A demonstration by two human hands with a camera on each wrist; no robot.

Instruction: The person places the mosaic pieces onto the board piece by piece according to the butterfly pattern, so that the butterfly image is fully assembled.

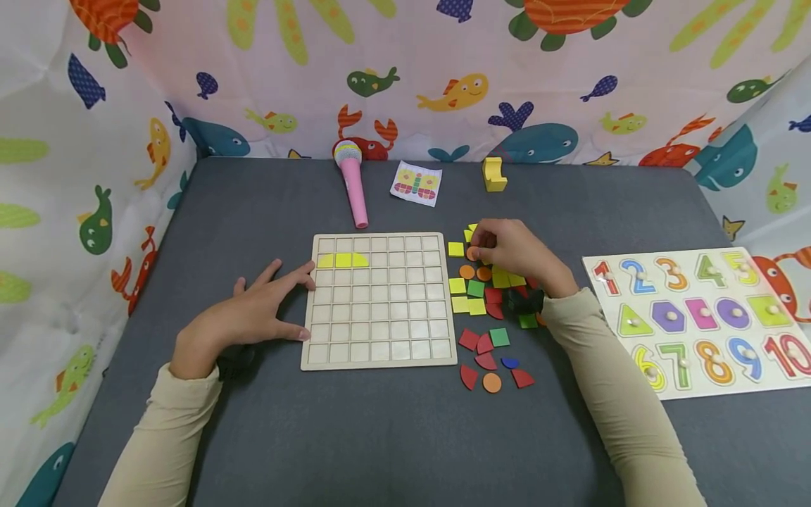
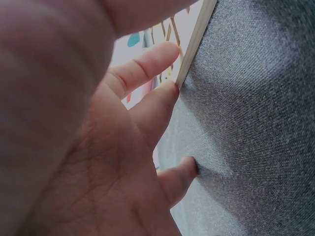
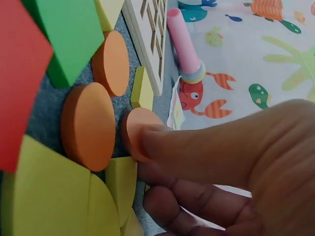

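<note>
Left grip (image 1: 253, 310) splayed wide, right grip (image 1: 514, 248) curled in a pinch.

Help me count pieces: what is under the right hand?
The right hand pinches an orange disc; yellow pieces show partly from beneath it. The hand hides the rest from the head view, so their full number cannot be told.

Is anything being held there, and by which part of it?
The right hand seems to pinch an orange disc near its rim. The left hand only touches the wooden grid board.
</note>
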